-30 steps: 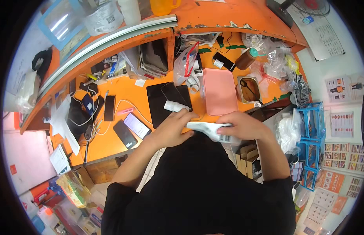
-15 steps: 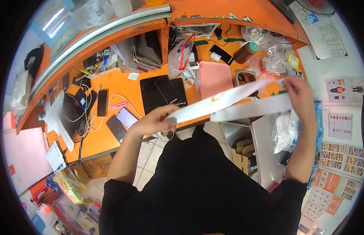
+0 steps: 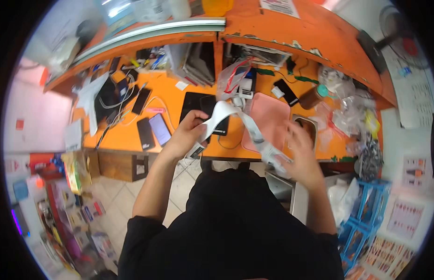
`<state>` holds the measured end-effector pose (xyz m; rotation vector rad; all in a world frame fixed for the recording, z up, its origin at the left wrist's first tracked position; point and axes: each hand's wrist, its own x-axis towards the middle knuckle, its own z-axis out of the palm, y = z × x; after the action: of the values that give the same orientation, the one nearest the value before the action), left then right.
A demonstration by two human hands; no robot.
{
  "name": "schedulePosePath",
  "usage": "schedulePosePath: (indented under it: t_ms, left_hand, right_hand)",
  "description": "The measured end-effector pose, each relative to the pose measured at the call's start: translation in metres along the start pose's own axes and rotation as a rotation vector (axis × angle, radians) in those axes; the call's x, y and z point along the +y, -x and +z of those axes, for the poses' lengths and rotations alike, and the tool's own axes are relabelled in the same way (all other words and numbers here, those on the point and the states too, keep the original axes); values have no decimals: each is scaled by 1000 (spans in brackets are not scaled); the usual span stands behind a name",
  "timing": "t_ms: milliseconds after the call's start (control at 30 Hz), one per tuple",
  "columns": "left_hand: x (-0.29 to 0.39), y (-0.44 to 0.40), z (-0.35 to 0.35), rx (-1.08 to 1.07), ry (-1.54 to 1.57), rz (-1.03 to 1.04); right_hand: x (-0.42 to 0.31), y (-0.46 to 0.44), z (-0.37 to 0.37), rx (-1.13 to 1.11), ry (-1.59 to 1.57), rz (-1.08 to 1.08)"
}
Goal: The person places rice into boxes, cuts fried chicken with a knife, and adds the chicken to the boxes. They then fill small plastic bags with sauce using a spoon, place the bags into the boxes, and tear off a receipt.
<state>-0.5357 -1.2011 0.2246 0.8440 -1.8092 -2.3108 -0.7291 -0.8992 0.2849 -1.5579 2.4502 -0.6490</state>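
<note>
A long white paper strip (image 3: 247, 122) arches between my two hands, over the front of the orange desk. My left hand (image 3: 189, 133) is closed on its left end, where a dark printed patch shows. My right hand (image 3: 303, 154) is at the strip's right end, its fingers apart and blurred by motion; the strip's end lies against the thumb side. Behind the strip lie a black tablet-like pad (image 3: 191, 100) and a pink tray (image 3: 273, 112).
Two phones (image 3: 145, 133) (image 3: 160, 129) lie at the desk's front left, near tangled white cables. A metal container (image 3: 306, 123), a brown bottle with a green cap (image 3: 312, 96) and plastic bags (image 3: 350, 112) are at the right. Blue crates (image 3: 366, 205) stand below them.
The strip was stretched wide and folded between my hands; now it arches up. My right hand has come back inward and its fingers have spread. The camera view has shifted.
</note>
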Motion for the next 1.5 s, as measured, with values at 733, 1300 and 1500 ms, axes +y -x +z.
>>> schedulePosePath:
  t_ms: [733, 1300, 1500]
  left_hand:
    - [-11, 34, -51, -76, 525, -139]
    - [-7, -40, -159, -80, -215, 544]
    - [-15, -94, -192, -523, -571, 300]
  right_hand:
    - [-59, -158, 92, -151, -371, -610]
    - [-115, -227, 192, -611, -753, 149]
    - [-115, -239, 159, -575, -669, 365]
